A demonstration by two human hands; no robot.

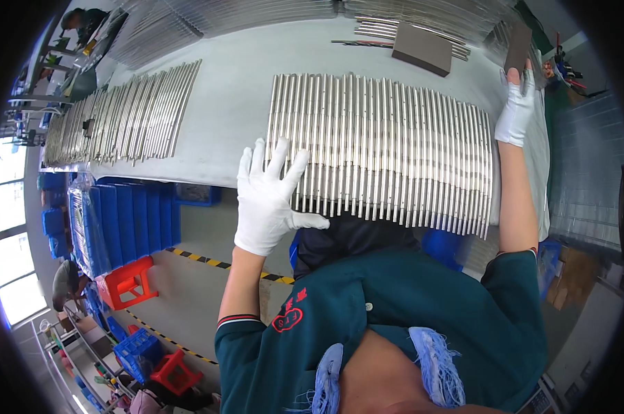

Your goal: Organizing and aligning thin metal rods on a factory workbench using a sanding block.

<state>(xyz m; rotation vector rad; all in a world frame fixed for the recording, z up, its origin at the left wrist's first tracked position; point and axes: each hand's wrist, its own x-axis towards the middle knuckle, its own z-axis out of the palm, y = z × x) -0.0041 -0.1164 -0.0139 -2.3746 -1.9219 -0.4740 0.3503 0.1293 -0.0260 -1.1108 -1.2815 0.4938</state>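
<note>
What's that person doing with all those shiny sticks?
A person wearing white gloves is handling a wide row of silvery metal rods laid side by side on a pale-covered table. The left hand is spread open at the row's left edge. The right hand, over on the far right, holds a brown rectangular block. A similar brown block lies farther back, and another group of silvery rods lies to the left.

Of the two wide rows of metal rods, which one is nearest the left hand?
The row in front of the person's body: the left hand has its spread fingers at that row's left edge. The other row lies apart, farther left on the table.
</note>
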